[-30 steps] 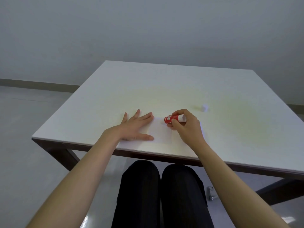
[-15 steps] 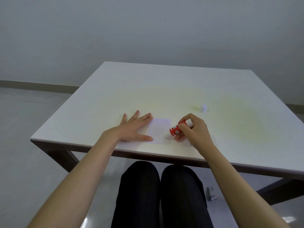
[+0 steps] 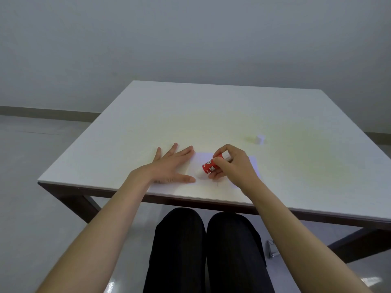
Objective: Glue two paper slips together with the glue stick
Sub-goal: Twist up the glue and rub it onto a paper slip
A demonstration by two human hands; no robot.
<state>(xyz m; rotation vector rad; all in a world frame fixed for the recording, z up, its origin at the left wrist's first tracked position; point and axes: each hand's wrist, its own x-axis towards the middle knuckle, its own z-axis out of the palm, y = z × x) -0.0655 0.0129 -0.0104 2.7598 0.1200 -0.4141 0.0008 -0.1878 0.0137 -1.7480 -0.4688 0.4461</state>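
The right hand (image 3: 234, 166) has its grip clenched on the red glue stick (image 3: 212, 165) — tilted, white tip down on the paper slip (image 3: 202, 160). The left hand (image 3: 169, 168) lies flat, released, pinning the slip's left edge to the surface (image 3: 211, 115); a second slip (image 3: 252, 166) lies beneath the right hand.

Single head-worn wide-angle view, looking forward and down from above the near edge of the white table (image 3: 232, 115). Close in on the left hand (image 3: 169, 166) and right hand (image 3: 234, 163) at lower centre; forearms running in from the bottom corners, lap below the table edge. Far wall filling the top third, floor at left. No second view, no overlap.
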